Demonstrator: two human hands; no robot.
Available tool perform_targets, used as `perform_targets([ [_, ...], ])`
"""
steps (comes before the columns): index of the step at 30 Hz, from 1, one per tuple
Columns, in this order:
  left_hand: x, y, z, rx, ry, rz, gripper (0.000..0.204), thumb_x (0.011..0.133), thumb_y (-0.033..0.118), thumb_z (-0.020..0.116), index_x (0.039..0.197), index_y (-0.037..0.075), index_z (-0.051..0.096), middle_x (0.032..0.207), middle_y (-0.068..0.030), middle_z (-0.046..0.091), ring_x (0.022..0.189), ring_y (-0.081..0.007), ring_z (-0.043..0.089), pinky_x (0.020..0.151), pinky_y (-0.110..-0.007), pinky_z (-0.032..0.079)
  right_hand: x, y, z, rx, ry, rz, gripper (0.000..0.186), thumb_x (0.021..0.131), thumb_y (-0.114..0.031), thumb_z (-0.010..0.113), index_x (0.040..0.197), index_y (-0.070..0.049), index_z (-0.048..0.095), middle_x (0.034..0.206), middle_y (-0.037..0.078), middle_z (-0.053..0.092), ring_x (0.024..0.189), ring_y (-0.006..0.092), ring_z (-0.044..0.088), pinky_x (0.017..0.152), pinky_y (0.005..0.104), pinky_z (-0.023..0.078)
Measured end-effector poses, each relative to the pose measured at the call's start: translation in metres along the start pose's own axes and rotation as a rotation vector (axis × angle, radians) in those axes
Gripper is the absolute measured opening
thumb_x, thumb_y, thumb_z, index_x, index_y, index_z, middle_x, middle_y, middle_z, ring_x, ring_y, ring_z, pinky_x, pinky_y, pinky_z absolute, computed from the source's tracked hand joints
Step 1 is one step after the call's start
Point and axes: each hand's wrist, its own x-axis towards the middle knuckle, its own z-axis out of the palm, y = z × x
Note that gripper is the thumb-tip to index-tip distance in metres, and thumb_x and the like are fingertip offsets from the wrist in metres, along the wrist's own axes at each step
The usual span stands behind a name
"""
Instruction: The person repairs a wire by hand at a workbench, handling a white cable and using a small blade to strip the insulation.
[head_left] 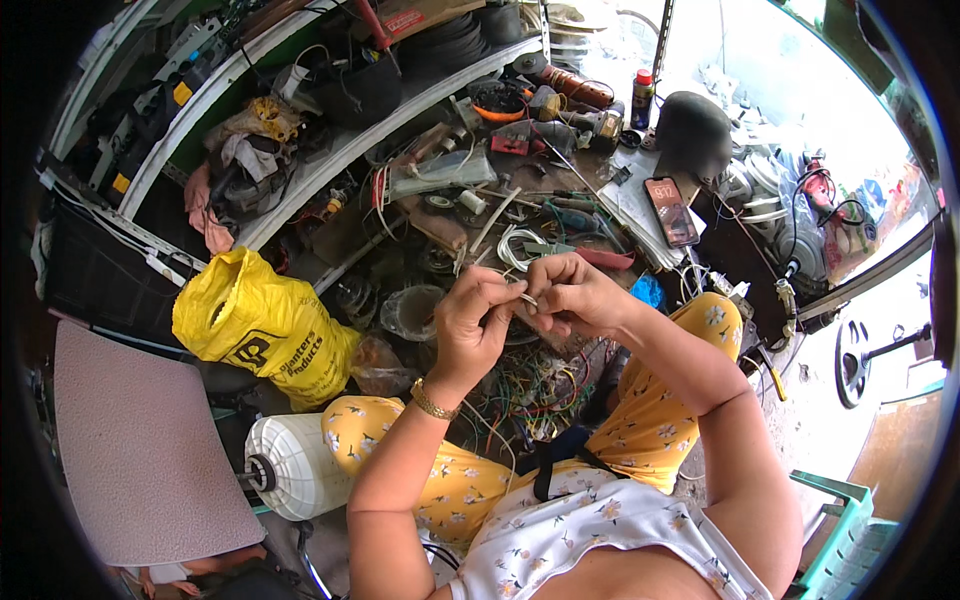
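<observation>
My left hand [480, 315] and my right hand [565, 300] meet in front of me, fingers closed on a short pale piece of wire or cable [529, 298]; its exact shape is partly hidden by my fingertips. Just beyond them lie a coil of white cable [515, 246], a green strip [548, 250] and red-handled hand tools [602, 258] on the cluttered bench. A tangle of coloured wires [540, 390] sits below my hands, between my knees.
A yellow sack [240, 300] and white drum [292, 455] are at left, beside a speckled board [150, 440]. Behind are shelves [378, 130] of tools and parts and a phone [670, 212]. A teal plastic crate [840, 500] is at lower right.
</observation>
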Motion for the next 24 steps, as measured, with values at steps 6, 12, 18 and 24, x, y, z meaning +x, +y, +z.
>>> perform_targets([
  [6, -0.018, -0.004, 0.011, -0.43, -0.038, -0.288, 0.011, 0.09, 0.004, 0.057, 0.098, -0.001, 0.05, 0.086, -0.0034, 0.053, 0.075, -0.0084, 0.057, 0.067, -0.022, 0.049, -0.002, -0.005, 0.004, -0.141, 0.091, -0.054, 0.005, 0.079, -0.005, 0.057, 0.077, -0.001, 0.056, 0.063, 0.005, 0.057, 0.049, 0.0065, 0.048, 0.041, 0.0194, 0.035],
  [12, -0.015, 0.006, 0.018, -0.728, 0.042, -0.549, 0.007, 0.09, 0.005, 0.057, 0.093, 0.0, 0.054, 0.087, -0.0019, 0.056, 0.076, -0.0055, 0.055, 0.068, -0.019, 0.047, -0.002, -0.001, 0.0, -0.22, 0.097, -0.11, 0.008, 0.081, -0.006, 0.059, 0.076, -0.001, 0.055, 0.063, 0.001, 0.055, 0.053, 0.0052, 0.049, 0.043, 0.0191, 0.037],
  [18, -0.019, -0.002, 0.016, -0.52, 0.009, -0.514, 0.008, 0.091, 0.009, 0.056, 0.092, 0.002, 0.053, 0.088, -0.002, 0.056, 0.077, -0.0058, 0.054, 0.068, -0.021, 0.047, -0.001, -0.003, 0.011, -0.348, 0.158, -0.125, 0.006, 0.078, -0.001, 0.058, 0.074, 0.0, 0.054, 0.065, -0.003, 0.053, 0.06, 0.0029, 0.048, 0.051, 0.0203, 0.038],
  [24, 0.001, -0.009, -0.001, -0.569, 0.38, -0.662, 0.016, 0.096, 0.02, 0.048, 0.087, 0.007, 0.049, 0.084, -0.0021, 0.054, 0.075, -0.0122, 0.058, 0.072, -0.029, 0.052, -0.001, 0.006, -0.004, -0.448, 0.105, -0.18, 0.001, 0.074, 0.003, 0.053, 0.074, 0.002, 0.054, 0.067, -0.002, 0.054, 0.062, 0.004, 0.048, 0.054, 0.0215, 0.038],
])
